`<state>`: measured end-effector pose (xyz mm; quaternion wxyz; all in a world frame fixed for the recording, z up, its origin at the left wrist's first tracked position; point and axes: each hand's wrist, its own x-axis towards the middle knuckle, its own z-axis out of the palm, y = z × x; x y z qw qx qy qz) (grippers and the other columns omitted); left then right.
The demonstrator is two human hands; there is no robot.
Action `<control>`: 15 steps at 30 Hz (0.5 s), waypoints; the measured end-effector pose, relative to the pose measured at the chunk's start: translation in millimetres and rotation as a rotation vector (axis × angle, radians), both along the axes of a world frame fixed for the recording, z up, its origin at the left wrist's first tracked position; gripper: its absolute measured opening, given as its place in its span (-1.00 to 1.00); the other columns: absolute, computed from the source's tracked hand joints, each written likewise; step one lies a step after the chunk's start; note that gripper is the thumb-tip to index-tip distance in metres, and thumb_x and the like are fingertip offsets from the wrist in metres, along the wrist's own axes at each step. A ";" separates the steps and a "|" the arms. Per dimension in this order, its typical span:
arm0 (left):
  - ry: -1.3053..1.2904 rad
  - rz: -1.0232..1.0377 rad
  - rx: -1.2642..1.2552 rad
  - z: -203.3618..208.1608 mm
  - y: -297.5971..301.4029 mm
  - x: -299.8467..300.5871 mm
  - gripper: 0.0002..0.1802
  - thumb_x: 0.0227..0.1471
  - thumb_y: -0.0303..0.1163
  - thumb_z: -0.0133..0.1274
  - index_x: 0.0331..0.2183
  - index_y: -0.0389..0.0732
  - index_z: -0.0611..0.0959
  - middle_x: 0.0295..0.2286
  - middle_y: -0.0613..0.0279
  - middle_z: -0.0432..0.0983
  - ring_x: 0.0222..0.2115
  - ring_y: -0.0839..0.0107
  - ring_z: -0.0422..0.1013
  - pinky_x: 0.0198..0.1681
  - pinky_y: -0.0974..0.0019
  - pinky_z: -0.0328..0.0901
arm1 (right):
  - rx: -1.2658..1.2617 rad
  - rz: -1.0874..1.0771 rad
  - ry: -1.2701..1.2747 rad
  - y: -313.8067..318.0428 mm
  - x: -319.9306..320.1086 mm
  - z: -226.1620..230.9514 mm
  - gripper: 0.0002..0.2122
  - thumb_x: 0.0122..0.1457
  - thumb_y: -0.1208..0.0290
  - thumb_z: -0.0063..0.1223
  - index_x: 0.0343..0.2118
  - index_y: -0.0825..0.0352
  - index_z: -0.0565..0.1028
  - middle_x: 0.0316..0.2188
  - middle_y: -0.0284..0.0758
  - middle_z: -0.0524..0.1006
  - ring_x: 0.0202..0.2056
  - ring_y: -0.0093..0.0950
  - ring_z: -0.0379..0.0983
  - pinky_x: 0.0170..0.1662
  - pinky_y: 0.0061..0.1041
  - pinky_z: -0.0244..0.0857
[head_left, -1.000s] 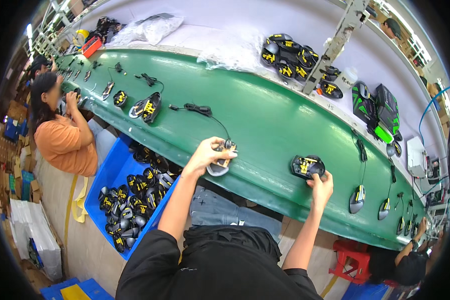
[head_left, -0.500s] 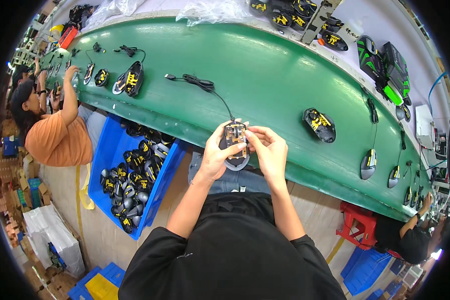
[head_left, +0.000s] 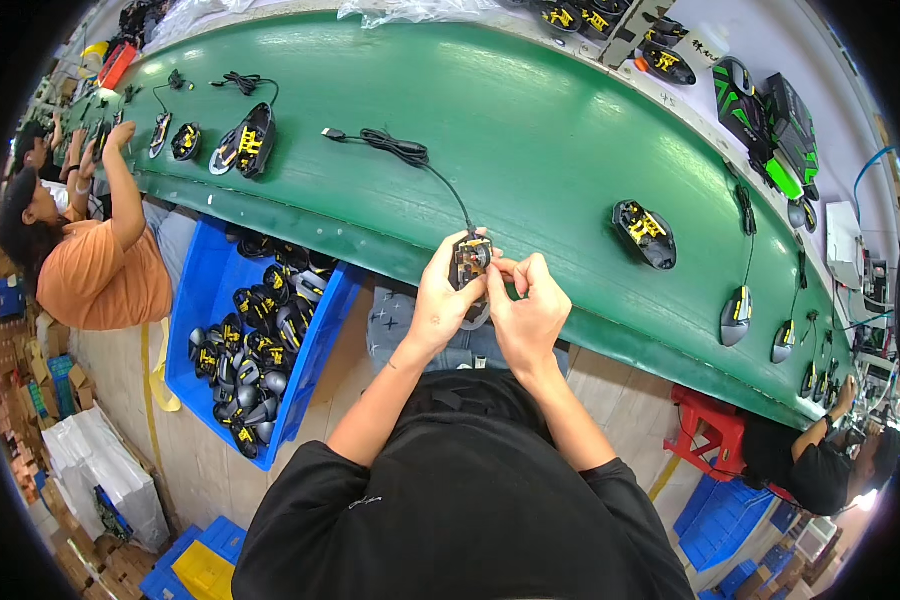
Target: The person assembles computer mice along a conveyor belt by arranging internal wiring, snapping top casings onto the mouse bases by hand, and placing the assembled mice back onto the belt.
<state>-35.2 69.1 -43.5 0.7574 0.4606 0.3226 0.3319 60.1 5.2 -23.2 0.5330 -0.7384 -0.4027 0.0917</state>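
Left hand (head_left: 442, 298) wrapped around an open mouse base (head_left: 469, 262) at the green belt's (head_left: 530, 130) near edge, right hand (head_left: 523, 305) pinching at its 3 o'clock side, black cable (head_left: 410, 155) trailing toward 11 o'clock, blue bin (head_left: 202, 290) of shells at 9 o'clock

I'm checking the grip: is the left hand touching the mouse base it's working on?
Touching. The head view shows the left hand wrapped around the mouse base, fingers on its side, with no gap visible.

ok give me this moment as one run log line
left hand: holds open mouse base | right hand: fingertips on it | cable: trails onto green belt | blue bin: at person's left
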 end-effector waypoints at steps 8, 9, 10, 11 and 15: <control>-0.108 0.052 -0.094 11.0 -3.3 -1.0 -0.31 -0.06 -0.65 0.15 0.13 -0.28 0.31 -0.14 0.15 0.48 -0.12 0.47 0.43 -0.03 0.37 0.35 | 0.276 0.125 0.938 -0.3 13.8 -4.9 -0.63 0.08 0.68 0.17 -0.53 0.25 0.12 -0.40 -0.17 0.58 -0.33 -0.53 0.53 -0.37 -0.63 0.37; -0.102 0.032 -0.076 12.1 -3.6 -0.1 -0.31 -0.04 -0.65 0.14 0.14 -0.28 0.29 -0.14 0.11 0.48 -0.15 0.40 0.46 -0.07 0.31 0.40 | 0.322 0.116 0.879 -1.7 12.8 -5.8 -0.67 0.08 0.64 0.18 -0.51 0.29 0.16 -0.41 -0.19 0.58 -0.36 -0.52 0.54 -0.36 -0.63 0.39; -0.099 0.032 -0.078 14.5 -3.4 -1.1 -0.31 -0.04 -0.65 0.14 0.14 -0.28 0.29 -0.14 0.11 0.48 -0.15 0.40 0.46 -0.07 0.31 0.40 | 0.320 0.114 0.882 -0.8 15.2 0.0 -0.67 0.08 0.64 0.18 -0.51 0.29 0.16 -0.41 -0.19 0.58 -0.36 -0.52 0.54 -0.36 -0.63 0.39; -0.126 -0.015 -0.112 18.0 -2.4 -2.7 -0.33 -0.02 -0.66 0.10 0.14 -0.27 0.29 -0.15 0.11 0.47 -0.18 0.37 0.48 -0.13 0.30 0.45 | 0.190 0.105 0.809 2.3 21.8 12.8 -0.74 0.09 0.61 0.20 -0.45 0.34 0.25 -0.40 -0.18 0.58 -0.37 -0.53 0.54 -0.35 -0.63 0.38; -0.154 -0.122 -0.120 23.0 -3.9 -5.9 -0.34 0.00 -0.64 0.10 0.13 -0.30 0.26 -0.14 -0.01 0.46 -0.21 0.26 0.51 -0.19 0.23 0.50 | -0.291 0.300 0.560 32.6 59.3 31.2 -0.72 0.06 0.27 0.26 -0.26 0.38 0.61 -0.45 -0.38 0.61 -0.44 -0.67 0.43 -0.41 -0.68 0.21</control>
